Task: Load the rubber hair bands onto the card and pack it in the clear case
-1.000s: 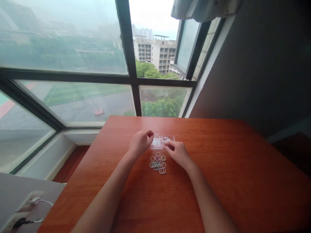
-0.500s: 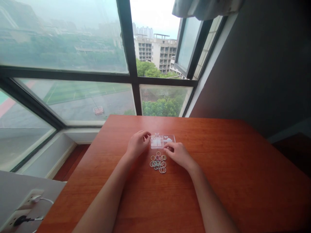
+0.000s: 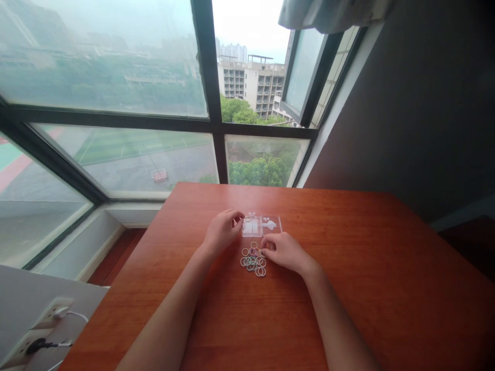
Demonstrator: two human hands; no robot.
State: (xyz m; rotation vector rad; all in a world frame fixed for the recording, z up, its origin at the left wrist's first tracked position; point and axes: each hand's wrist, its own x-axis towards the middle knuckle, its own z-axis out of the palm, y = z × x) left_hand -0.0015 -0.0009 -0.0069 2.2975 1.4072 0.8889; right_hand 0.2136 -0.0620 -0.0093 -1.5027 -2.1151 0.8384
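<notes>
1. Since the earlier frame, the right hand (image 3: 286,251) has dropped from the near edge of the clear box (image 3: 251,235) to the right side of the ring pile (image 3: 251,261).
2. The window (image 3: 216,126) fills the upper left and centre, dark-framed, its panes hazy and blurring the view outside; a pleated grey curtain (image 3: 332,15) is cut off by the top edge.
3. A smooth wall (image 3: 425,103) at upper right sinks into shadow, its detail lost.
4. The glossy red-brown tabletop (image 3: 247,319), with fine wood grain, runs across the lower frame; forearms cover part of it.
5. The left hand (image 3: 224,226), near centre, is half curled, thumb and fingertips close together at the box's left edge; whether it grips anything cannot be told. The right hand's thumb and index finger nearly meet over the outermost rings; whether one is pinched is unclear.
6. The box, rigid transparent plastic, sits between and beyond the hands; its right part bears white markings too small to read.
7. Below it at centre lie thin, round, pale and pinkish rings, overlapping, some hidden by fingertips.
</notes>
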